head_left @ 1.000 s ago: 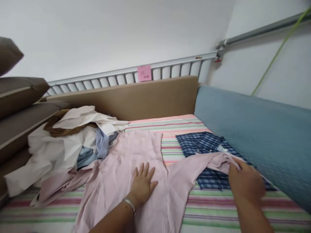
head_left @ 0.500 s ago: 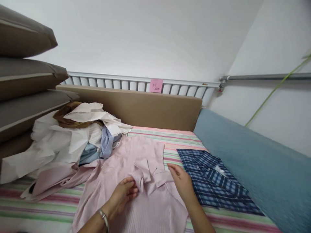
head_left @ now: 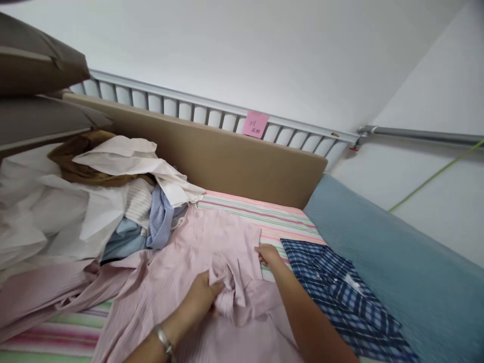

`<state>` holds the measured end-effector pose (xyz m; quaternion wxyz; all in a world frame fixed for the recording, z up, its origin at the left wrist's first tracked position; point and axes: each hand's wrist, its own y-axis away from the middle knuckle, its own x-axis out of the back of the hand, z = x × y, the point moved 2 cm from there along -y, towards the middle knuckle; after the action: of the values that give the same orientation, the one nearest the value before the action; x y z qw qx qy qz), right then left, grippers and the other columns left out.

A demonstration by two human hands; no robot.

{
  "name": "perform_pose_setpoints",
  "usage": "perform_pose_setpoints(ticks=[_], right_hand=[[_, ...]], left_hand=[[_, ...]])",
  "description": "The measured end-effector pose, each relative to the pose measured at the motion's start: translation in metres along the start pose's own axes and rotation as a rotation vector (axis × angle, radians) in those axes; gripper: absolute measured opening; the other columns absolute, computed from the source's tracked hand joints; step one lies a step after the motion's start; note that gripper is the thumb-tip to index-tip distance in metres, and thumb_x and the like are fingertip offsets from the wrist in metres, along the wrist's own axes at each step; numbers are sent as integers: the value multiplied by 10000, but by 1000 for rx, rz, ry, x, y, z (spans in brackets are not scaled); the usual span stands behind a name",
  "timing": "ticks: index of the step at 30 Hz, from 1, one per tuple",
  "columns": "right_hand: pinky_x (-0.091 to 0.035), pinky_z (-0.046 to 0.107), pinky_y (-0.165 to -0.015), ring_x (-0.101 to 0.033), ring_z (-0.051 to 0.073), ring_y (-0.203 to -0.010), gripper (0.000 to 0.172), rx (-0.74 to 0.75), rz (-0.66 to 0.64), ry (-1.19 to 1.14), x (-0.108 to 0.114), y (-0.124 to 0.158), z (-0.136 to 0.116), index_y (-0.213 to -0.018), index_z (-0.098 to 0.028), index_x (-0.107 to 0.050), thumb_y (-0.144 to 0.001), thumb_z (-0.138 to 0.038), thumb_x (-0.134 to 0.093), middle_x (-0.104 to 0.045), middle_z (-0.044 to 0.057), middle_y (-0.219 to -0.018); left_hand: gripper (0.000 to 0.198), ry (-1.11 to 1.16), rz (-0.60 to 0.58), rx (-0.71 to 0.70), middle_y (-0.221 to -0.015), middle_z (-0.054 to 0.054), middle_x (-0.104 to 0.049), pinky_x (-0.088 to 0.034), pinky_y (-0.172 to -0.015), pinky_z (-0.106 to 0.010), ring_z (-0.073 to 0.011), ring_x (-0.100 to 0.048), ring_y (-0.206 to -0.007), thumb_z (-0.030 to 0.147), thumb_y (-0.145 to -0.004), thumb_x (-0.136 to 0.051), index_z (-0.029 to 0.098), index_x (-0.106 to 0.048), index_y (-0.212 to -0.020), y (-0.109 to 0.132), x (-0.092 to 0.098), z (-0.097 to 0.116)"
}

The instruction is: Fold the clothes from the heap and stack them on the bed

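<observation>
Where the left grip [head_left: 202, 297] closes: thumb and fingers are fastened round the crumpled, pale pink fabric sleeve end [head_left: 227, 283], with little gap between them; a silver metal bracelet [head_left: 164, 340] circles the wrist behind.
Right grip [head_left: 267, 254]: fingers curled well in, seeming to pinch the garment's side edge, beyond and to the right of the left grip.
Pale pink ribbed fabric shirt [head_left: 174, 275]: spread out beneath and around the left grip, its upper part reaching past it, on the pink, green and white striped cloth bedsheet [head_left: 242, 202].
Shirt's handling: probably light, soft and limp, quick to wrinkle and to follow a tug; the ribbing suggests it is not slippery, nor does it look fragile.
Shirt's holding points: best a sleeve cuff or side edge, pinched lightly, since a mid-panel grab would likely bunch it.
Navy-and-white plaid fabric shirt [head_left: 333, 282]: lying to the right of the right grip.
Heaped white, brown and blue fabric clothes [head_left: 124, 201]: left of and beyond the left grip.
</observation>
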<state>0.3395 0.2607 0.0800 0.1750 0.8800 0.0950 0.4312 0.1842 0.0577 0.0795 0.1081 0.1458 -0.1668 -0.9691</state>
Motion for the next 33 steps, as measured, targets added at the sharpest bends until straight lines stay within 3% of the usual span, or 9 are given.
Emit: perform_pose_setpoints(ticks=[4,8,15,19,23,25,27,30,33], right_hand=[[-523,303,-664,-594,123,-770,275,24,11,121,6,-4,-22,-1032,-146,-564,-866,-360,-515,-611,38,-956],[-519,332,-718,-596,140,-822,277,98,61,210,2,-4,-52,-1029,-145,-570,-861,-360,-521,-612,48,-989],[-518,346,-738,-598,150,-850,294,170,116,285,-48,-10,-100,-1047,-140,-567,-856,-361,-531,-610,60,-1014],[-519,323,-719,-618,142,-798,382,270,113,229,-65,12,-104,-1198,-163,-493,-856,-333,-513,-641,54,-980],[-459,292,-879,-593,163,-1007,395,405,171,165,-39,71,-60,-1178,-193,-545,-799,-285,-476,-642,52,-1114],[-447,312,-907,-576,194,-1058,383,411,200,137,-23,107,-12,-1095,-174,-600,-765,-317,-468,-638,71,-1138],[-502,349,-798,-633,233,-929,407,331,218,30,-14,141,47,-996,-171,-641,-724,-429,-481,-690,83,-998],[-525,338,-645,-662,242,-785,489,147,129,-180,-23,185,121,-974,-174,-635,-680,-542,-501,-711,78,-878],[-516,337,-693,-659,242,-777,444,171,95,-173,-43,219,144,-944,-193,-631,-642,-512,-570,-714,51,-809]], left_hand=[[394,67,-64,22,-556,8,-607,-380,-378,-205,-92,-479,-385,438,-595,-707,139,-601,-830,21,28,30],[405,129,3,63,-628,-4,-630,-412,-422,-211,-109,-528,-461,413,-573,-737,147,-622,-857,36,65,49],[287,218,134,85,-663,-1,-647,-481,-570,-256,-159,-619,-630,264,-692,-648,150,-624,-954,37,123,56],[280,262,183,43,-744,-27,-676,-490,-561,-251,-144,-619,-613,219,-716,-634,132,-621,-982,28,150,54],[263,329,250,-14,-721,-24,-675,-471,-448,-201,-114,-590,-521,196,-692,-679,148,-618,-943,15,166,49],[234,351,280,-37,-701,-23,-670,-479,-430,-198,-111,-588,-505,161,-698,-672,149,-613,-924,12,167,49],[207,356,305,-60,-678,-21,-662,-491,-420,-202,-104,-577,-472,123,-705,-658,145,-606,-905,10,165,48],[192,363,334,-95,-650,-9,-649,-499,-407,-205,-93,-557,-422,82,-700,-651,137,-595,-875,10,160,45],[191,371,345,-122,-627,7,-633,-496,-400,-193,-86,-553,-405,68,-693,-655,137,-576,-853,11,157,40]])
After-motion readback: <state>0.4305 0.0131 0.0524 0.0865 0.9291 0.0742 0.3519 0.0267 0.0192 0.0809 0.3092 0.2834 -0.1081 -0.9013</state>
